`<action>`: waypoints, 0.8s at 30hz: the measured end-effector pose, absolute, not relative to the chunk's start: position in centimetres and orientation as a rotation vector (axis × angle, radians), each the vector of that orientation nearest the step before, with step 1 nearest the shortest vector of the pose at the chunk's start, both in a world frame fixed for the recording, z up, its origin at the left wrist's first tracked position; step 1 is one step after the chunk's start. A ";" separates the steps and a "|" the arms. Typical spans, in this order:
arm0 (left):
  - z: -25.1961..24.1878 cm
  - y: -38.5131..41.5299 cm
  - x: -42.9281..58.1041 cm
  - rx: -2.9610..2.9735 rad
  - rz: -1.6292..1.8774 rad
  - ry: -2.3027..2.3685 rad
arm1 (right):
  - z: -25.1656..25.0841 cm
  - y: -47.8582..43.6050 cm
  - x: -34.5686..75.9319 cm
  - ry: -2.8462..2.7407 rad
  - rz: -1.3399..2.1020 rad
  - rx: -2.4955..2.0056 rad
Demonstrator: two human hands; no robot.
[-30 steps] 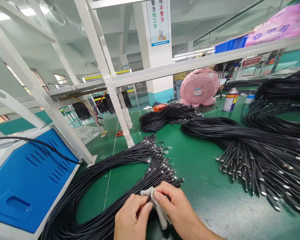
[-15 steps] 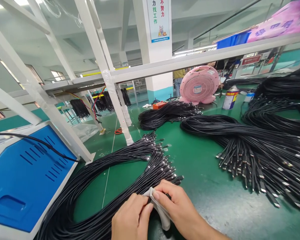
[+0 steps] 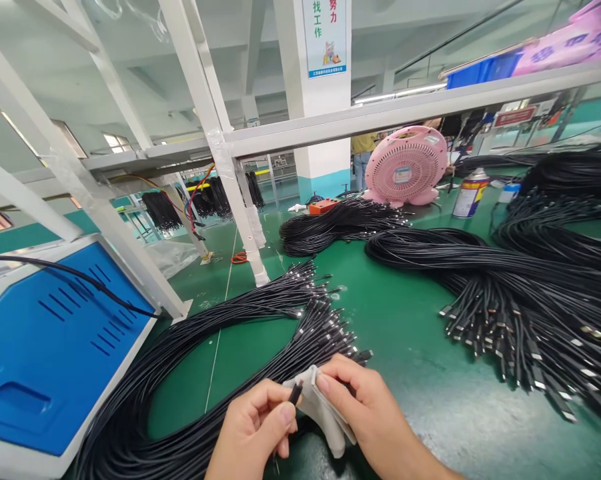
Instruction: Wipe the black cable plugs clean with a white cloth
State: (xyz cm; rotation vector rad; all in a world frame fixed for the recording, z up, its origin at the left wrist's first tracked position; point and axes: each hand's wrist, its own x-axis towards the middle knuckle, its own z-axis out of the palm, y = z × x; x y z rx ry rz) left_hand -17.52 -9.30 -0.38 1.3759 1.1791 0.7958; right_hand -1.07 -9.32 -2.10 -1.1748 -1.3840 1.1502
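Two bare hands meet low over the glossy green tabletop [image 3: 380, 320], and the left hand [image 3: 253, 427] has the slim black plastic cable connector [image 3: 295, 393], pinched between thumb and fingers! It pokes out beyond the thumb tip, long axis slanting up and slightly right, away from the body. Just right of it comes the soft light-grey folded cloth [image 3: 325, 415], squeezed between the thumb and fingers of the right hand [image 3: 366, 408]. So the connector sits in the left grip, at the cloth's left edge (whether the two touch, I can't tell), with the long looped black cable bundle [image 3: 200, 420] just beyond.
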 end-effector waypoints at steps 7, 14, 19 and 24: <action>-0.8 -10.3 -17.2 2.178 1.055 1.389 | -1.8 -9.2 -0.5 -1.210 1.303 -1.139; -1.8 -10.2 -17.1 2.389 1.066 1.399 | -1.9 -9.5 -0.8 -1.280 1.257 -1.139; -1.9 -10.4 -17.0 2.304 1.095 1.441 | -2.2 -9.8 -1.2 -1.437 1.149 -1.150; -1.1 -10.0 -17.4 1.969 0.871 1.490 | -2.4 -9.6 -0.9 -1.485 0.937 -1.204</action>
